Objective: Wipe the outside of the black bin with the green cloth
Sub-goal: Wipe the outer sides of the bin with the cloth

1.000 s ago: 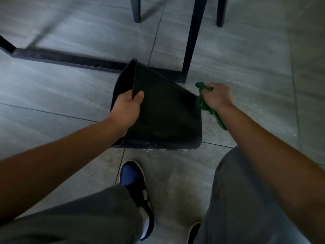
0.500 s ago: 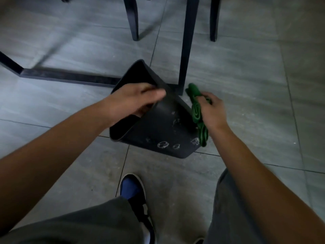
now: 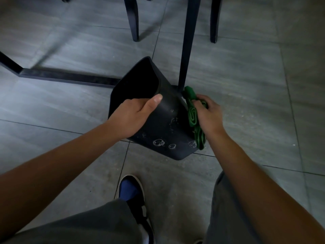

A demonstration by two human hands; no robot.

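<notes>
one black bin (image 3: 165,131) tilted, left hand (image 3: 133,115) gripping its rim, right hand (image 3: 209,117) clutching one green cloth (image 3: 193,117), perhaps touching bin's side

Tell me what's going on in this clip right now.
A person is cleaning a black bin on a tiled floor. The bin is tipped over, its open mouth facing away from the camera. The left hand grips the bin's rim, thumb on the outer wall. The right hand holds a bunched green cloth against the bin's right side. Soapy bubbles or droplets show on the near wall, so that part looks not yet wiped. Dark furniture legs stand just behind.
</notes>
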